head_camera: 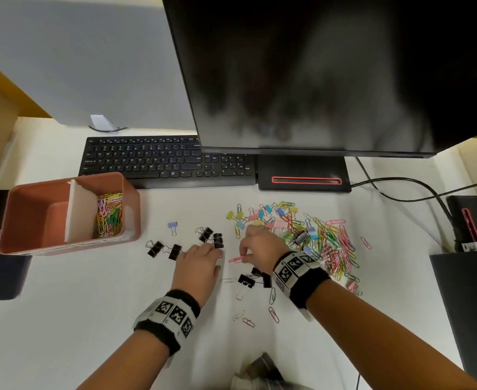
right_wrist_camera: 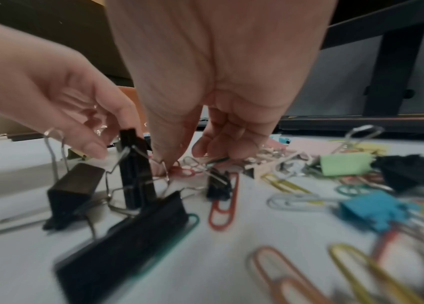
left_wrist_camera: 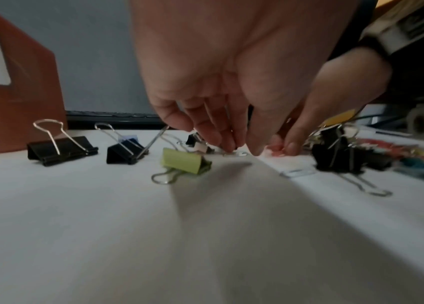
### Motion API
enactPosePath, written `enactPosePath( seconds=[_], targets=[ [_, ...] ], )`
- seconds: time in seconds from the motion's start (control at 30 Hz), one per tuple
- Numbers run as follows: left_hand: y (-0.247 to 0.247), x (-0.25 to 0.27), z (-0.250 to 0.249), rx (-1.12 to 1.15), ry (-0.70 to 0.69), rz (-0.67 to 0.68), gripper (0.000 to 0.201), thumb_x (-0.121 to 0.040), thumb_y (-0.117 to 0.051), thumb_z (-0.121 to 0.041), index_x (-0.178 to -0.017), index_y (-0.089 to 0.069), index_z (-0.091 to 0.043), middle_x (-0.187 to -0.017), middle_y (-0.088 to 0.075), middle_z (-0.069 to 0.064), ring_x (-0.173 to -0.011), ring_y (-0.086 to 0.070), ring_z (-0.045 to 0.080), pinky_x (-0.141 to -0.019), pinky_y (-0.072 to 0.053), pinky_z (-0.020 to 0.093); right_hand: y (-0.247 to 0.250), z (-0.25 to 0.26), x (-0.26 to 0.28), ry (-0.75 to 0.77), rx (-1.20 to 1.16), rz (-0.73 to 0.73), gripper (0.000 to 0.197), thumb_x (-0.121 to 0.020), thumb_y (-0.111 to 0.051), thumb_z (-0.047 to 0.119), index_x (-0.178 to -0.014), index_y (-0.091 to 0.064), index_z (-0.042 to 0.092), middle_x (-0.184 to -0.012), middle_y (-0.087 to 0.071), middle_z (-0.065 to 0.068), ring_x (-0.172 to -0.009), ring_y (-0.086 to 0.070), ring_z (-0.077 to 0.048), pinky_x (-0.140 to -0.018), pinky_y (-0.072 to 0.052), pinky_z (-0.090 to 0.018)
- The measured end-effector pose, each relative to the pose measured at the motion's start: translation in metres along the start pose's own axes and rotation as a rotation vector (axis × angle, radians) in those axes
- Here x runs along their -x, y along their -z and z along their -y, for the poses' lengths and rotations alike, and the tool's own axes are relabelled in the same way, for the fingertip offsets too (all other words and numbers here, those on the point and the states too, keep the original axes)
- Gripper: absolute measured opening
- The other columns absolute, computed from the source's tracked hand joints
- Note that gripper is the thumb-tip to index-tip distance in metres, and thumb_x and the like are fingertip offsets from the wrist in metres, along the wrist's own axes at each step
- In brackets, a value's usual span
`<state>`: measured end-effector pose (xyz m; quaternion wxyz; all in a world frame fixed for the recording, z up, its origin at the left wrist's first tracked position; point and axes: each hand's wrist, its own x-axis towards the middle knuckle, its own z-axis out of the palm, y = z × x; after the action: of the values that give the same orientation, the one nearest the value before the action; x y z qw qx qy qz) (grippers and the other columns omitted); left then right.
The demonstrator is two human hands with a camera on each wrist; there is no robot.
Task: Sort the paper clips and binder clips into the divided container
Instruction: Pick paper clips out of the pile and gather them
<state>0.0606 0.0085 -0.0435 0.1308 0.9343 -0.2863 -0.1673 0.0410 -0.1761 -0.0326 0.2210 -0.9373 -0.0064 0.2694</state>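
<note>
pinching pink paper clip [head_camera: 235, 259] on bench [head_camera: 91, 291]: right hand [head_camera: 259, 246], fingers curled. left hand [head_camera: 199, 266]: fingers bent down over a small clip, grip unclear. divided container [head_camera: 34, 215] well left.

Head view: bright, even overhead light on the white bench [head_camera: 76, 319]; only soft shadows under the hands. Dark monitor [head_camera: 316, 74] shows hazy smeared reflections. Strong wide-angle bend twd the edges, corners soft. Left wrist view: dimmer and greyer, broad shadow on the bench below the left hand [left_wrist_camera: 205, 72], foreground blurred. Right wrist view: heavy motion blur, esp. the black binder clips [right_wrist_camera: 127, 232] and coloured paper clips [right_wrist_camera: 361, 267] nearest the lens; edges smeared.
</note>
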Motion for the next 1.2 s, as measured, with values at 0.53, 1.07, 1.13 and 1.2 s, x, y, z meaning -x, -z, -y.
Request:
enactPosePath(
  seconds=[0.53, 1.07, 1.13, 1.2],
  targets=[
    [0.002, -0.019, -0.006, -0.227, 0.084, 0.143, 0.025, -0.063, -0.072, -0.009, -0.072, -0.059, -0.028, -0.075, -0.06, -0.009, -0.076, -0.058, 0.019, -0.068, -0.039, 0.034, 0.016, -0.006, -0.017, 0.029, 0.011, -0.114, 0.036, -0.093, -0.05, 0.018, -0.129, -0.053, 0.021, -0.118, -0.06, -0.007, -0.11, -0.054, -0.025, -0.093, -0.044, -0.036],
    [-0.015, 0.014, -0.005, 0.258, -0.221, 0.128, 0.012, -0.075, -0.063, -0.003, -0.072, -0.061, -0.014, -0.082, -0.057, -0.001, -0.075, -0.048, 0.014, -0.069, -0.04, 0.023, -0.002, -0.022, 0.008, 0.021, 0.153, -0.143, 0.023, -0.092, -0.05, 0.036, -0.098, -0.067, 0.021, -0.097, -0.067, 0.004, -0.091, -0.059, -0.017, -0.086, -0.044, -0.036],
    [-0.02, 0.012, -0.006, 0.267, -0.184, 0.14, 0.012, -0.075, -0.061, 0.0, -0.072, -0.061, -0.012, -0.075, -0.058, 0.003, -0.072, -0.051, 0.02, -0.068, -0.044, 0.028, 0.0, -0.022, 0.008, -0.003, 0.125, -0.128, 0.021, -0.092, -0.05, 0.033, -0.103, -0.064, 0.022, -0.098, -0.068, 0.004, -0.094, -0.057, -0.018, -0.09, -0.041, -0.037],
    [-0.02, 0.009, -0.009, 0.263, -0.141, 0.149, 0.01, -0.081, -0.057, -0.003, -0.084, -0.06, -0.012, -0.077, -0.056, 0.001, -0.076, -0.049, 0.019, -0.072, -0.039, 0.028, 0.003, -0.021, 0.006, -0.027, 0.111, -0.101, 0.022, -0.091, -0.05, 0.032, -0.106, -0.063, 0.024, -0.098, -0.069, 0.004, -0.094, -0.058, -0.018, -0.094, -0.039, -0.038]
  ],
)
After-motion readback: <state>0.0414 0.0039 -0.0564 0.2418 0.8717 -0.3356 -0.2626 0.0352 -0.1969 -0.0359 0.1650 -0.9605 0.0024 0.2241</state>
